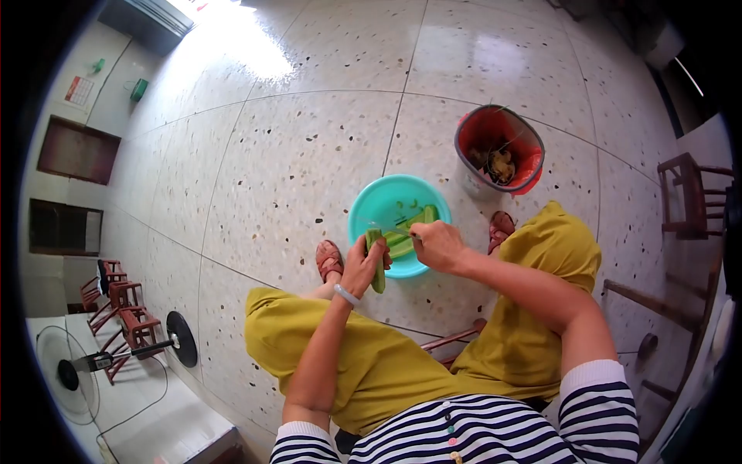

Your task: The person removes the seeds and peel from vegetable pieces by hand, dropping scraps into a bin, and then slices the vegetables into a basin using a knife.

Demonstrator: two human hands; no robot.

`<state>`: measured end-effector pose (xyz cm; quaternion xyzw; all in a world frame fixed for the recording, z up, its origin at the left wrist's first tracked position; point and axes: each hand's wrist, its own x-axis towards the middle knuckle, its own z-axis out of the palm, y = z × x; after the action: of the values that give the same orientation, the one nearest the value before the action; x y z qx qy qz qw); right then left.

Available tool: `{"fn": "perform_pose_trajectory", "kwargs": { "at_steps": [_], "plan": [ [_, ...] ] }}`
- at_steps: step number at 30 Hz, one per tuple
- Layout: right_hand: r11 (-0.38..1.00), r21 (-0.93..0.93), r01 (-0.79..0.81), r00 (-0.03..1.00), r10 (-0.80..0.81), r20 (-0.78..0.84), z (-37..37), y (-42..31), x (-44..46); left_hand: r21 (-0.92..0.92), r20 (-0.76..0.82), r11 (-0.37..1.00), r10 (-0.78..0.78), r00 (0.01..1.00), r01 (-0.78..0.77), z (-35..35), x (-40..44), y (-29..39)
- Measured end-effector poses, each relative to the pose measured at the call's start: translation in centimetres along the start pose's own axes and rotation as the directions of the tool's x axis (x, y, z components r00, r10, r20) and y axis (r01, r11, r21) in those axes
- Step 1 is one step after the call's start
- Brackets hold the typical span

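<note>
A long green cucumber [378, 279] is wrapped in my left hand [363, 265], which wears a pale bangle at the wrist. My right hand [439, 246] grips the handle of a small knife [394, 231]. Its thin metal blade points left and lies near the cucumber's upper end; whether it touches cannot be made out. Both hands are over the near part of a turquoise basin [374, 203] on the floor between my feet. Inside the basin lie larger green cucumber pieces [399, 247] and several small green bits, partly hidden by my hands.
A bucket [473, 171] with a red liner and scraps stands beyond the basin to the right. Dark wooden chairs [683, 197] are at the right edge. On the left are wooden stools [139, 323] and a fan [69, 373] beside a white surface. The floor is speckled tile.
</note>
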<state>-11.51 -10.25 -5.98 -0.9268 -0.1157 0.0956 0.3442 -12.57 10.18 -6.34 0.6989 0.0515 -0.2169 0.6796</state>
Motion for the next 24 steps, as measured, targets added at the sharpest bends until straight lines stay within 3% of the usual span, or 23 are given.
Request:
{"fn": "perform_pose_trajectory", "kwargs": {
  "at_steps": [2, 5, 8, 14, 17, 20, 24],
  "plan": [
    [0.991, 0.075, 0.115, 0.991, -0.11, -0.075, -0.3, -1.2, -0.3, -0.022, -0.016, 1.0, 0.022, 1.0, -0.022, 0.0, 0.1, -0.3],
    [0.96, 0.087, 0.265, 0.959, -0.252, -0.13, -0.5, -2.1, -0.5, 0.146, 0.095, 0.986, 0.071, 0.993, -0.084, -1.7, 1.0, -2.6],
    [0.934, 0.092, 0.344, 0.93, -0.326, -0.169, -0.2, -2.2, -0.5, 0.083, 0.087, 0.987, 0.131, 0.988, -0.138, -1.9, 0.7, -3.5],
    [0.936, 0.085, 0.342, 0.93, -0.324, -0.174, 0.2, -1.8, -0.5, -0.067, 0.15, 0.983, 0.178, 0.972, -0.17, -1.4, 0.3, -2.7],
    [0.935, 0.077, 0.347, 0.929, -0.33, -0.168, 0.2, -1.8, -0.6, -0.096, 0.088, 0.987, 0.139, 0.986, -0.13, -0.9, 0.2, -2.5],
    [0.939, 0.048, 0.34, 0.93, -0.329, -0.162, 0.5, -1.5, -0.6, 0.118, 0.099, 0.972, 0.19, 0.977, -0.201, -0.8, -0.2, -1.6],
    [0.963, 0.016, 0.27, 0.958, -0.267, -0.105, 0.7, -1.2, -0.5, 0.174, 0.111, 0.965, 0.178, 0.978, -0.195, -0.5, -0.2, -0.6]
  ]
}}
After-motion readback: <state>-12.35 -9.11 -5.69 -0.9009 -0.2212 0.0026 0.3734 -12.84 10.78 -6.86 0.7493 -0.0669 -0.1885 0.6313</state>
